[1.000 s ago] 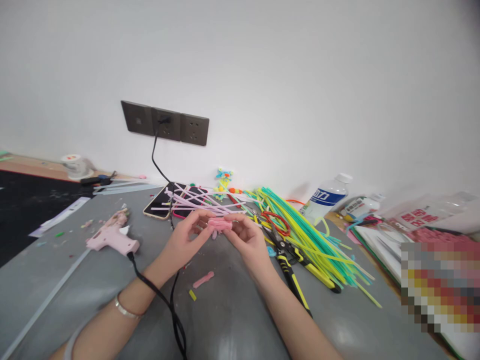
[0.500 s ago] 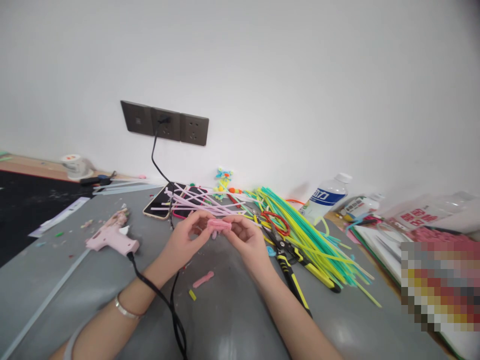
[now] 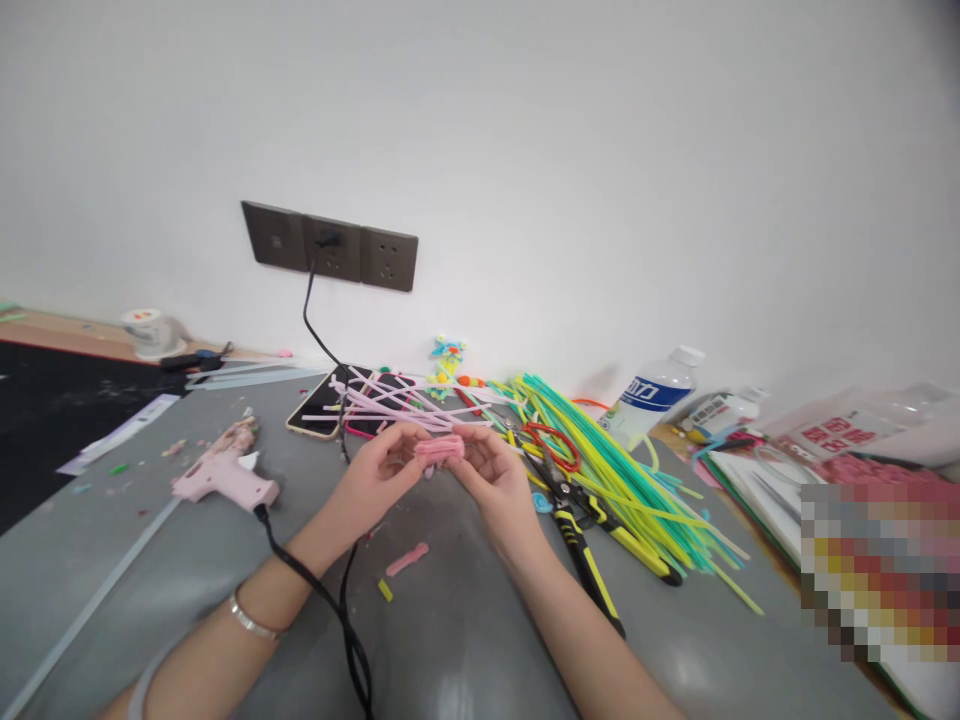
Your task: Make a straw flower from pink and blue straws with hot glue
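Between my two hands, above the grey table, is a small bundle of pink pipe cleaner (image 3: 439, 449). My left hand (image 3: 385, 470) pinches its left end between thumb and fingers. From the other side my right hand (image 3: 491, 475) grips the right end, its outer fingers curled. A bit of pale purple shows just beneath the bundle; what it belongs to is unclear. Below the hands a short pink pipe cleaner piece (image 3: 407, 559) lies on the table, with a small yellow piece (image 3: 385, 590) beside it.
A pink glue gun (image 3: 225, 480) lies left, its black cord (image 3: 346, 610) running under my left forearm region. Black-and-yellow pliers (image 3: 574, 530), green and yellow pipe cleaners (image 3: 622, 480), and a bottle (image 3: 652, 395) are right. Lilac pipe cleaners (image 3: 405, 403) lie across phones (image 3: 319, 408) behind.
The pink bundle has turned slightly in my fingers and shows more of its face. Both hands stay almost in place, and the table things have not moved.
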{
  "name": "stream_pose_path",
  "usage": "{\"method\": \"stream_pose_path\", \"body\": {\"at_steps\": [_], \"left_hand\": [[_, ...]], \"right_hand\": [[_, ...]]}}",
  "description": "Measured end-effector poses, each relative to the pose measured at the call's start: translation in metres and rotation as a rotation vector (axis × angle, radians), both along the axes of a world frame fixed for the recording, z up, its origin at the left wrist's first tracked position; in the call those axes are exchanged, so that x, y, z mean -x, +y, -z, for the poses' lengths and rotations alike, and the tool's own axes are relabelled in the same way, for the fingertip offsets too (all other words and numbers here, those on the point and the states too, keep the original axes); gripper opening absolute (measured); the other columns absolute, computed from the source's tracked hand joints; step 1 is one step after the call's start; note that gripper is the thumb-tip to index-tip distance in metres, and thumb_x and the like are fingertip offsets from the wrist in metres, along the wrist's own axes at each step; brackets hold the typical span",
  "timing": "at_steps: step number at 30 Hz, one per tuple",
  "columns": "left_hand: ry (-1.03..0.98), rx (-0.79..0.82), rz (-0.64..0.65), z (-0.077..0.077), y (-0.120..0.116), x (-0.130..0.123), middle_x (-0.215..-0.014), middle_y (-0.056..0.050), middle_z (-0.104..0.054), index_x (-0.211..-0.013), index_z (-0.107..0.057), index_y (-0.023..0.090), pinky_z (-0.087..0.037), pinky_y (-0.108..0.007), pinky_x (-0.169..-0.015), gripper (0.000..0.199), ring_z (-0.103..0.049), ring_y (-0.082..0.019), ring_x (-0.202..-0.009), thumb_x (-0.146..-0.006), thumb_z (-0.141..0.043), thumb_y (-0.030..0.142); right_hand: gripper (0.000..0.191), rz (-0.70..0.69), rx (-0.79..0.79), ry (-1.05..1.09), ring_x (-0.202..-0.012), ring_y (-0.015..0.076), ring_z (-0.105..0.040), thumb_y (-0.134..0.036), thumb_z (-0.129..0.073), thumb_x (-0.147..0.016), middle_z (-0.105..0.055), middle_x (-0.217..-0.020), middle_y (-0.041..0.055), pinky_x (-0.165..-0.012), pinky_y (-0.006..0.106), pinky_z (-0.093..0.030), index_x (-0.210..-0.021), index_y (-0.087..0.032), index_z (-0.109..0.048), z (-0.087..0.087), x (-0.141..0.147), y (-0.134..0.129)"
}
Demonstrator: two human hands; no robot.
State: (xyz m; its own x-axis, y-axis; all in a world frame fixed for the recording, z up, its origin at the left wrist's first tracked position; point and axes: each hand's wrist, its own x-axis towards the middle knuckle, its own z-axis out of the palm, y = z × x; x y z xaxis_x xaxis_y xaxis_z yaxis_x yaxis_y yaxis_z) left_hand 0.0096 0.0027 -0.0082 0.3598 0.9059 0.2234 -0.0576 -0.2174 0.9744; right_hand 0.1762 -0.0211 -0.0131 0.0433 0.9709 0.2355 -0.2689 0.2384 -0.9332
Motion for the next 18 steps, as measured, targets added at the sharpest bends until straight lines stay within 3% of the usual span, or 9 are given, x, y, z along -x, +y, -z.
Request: {"method": "stream_pose_path", "body": {"at_steps": [10, 18], "left_hand": [[-0.028, 0.013, -0.006, -0.0024, 0.0001, -0.0019, -0.082, -0.002, -0.062, -0.089, -0.062, 0.016, -0.049, -0.023, -0.062, 0.017, -0.059, -0.014, -0.071, -0.081, -0.067, 0.03], [-0.019, 0.076, 0.015, -0.0043, -0.0016, 0.0003, -0.084, -0.005, -0.07, -0.1, -0.064, 0.017, -0.053, -0.028, -0.065, 0.028, -0.065, -0.019, -0.075, -0.087, -0.061, 0.041]], "right_hand": [[0.025, -0.03, 0.022, 0.016, -0.07, 0.0131, -0.062, -0.031, -0.078, -0.076, -0.068, -0.078, 0.0002, -0.067, 0.024, -0.05, -0.095, -0.02, -0.065, 0.0007, 0.0007, -0.0008], [0.032, -0.052, 0.045, 0.041, -0.078, 0.0125, -0.063, -0.03, -0.08, -0.074, -0.066, -0.092, 0.0012, -0.074, 0.024, -0.052, -0.1, -0.021, -0.063, -0.0001, -0.0076, 0.0036]]}}
